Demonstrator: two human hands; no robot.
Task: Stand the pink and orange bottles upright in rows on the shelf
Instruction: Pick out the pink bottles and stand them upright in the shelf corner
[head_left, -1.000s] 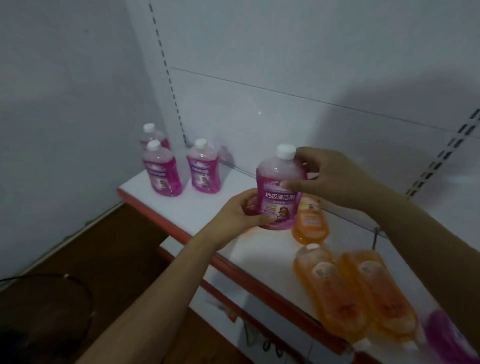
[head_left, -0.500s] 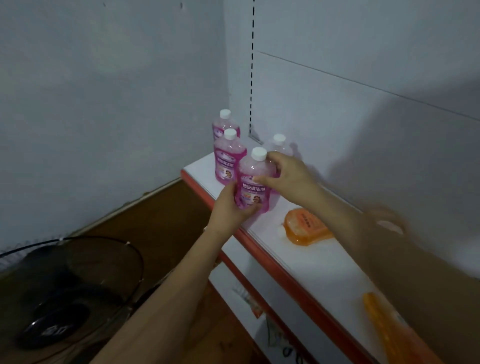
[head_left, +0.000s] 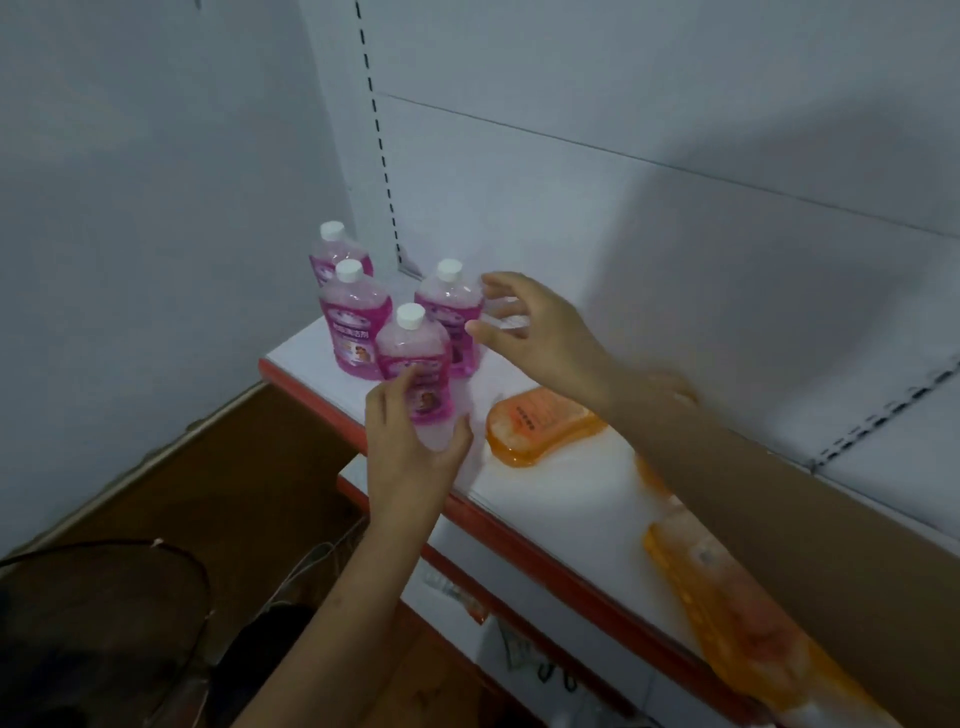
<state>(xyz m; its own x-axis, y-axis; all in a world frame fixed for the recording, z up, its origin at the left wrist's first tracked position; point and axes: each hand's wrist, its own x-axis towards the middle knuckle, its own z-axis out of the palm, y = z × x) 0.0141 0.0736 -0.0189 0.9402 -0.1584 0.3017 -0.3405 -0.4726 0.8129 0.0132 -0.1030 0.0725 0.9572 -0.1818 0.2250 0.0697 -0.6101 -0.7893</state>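
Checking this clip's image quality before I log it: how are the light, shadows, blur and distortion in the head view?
Head view: dim, bluish light; a broad soft shadow falls across the back panel; the right hand shows motion blur at its fingertips; the lying orange bottle near the lower right is smeared and soft; wide-angle bending curves the shelf edge.

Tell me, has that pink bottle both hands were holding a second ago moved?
Yes. The pink bottle went left along the shelf, away from the lying orange bottle, and now stands among the upright pink ones.

Glossy clear plastic pink bottles (head_left: 415, 364) by the fingers – beyond them, the smooth matt white shelf (head_left: 545, 488) – red-edged.
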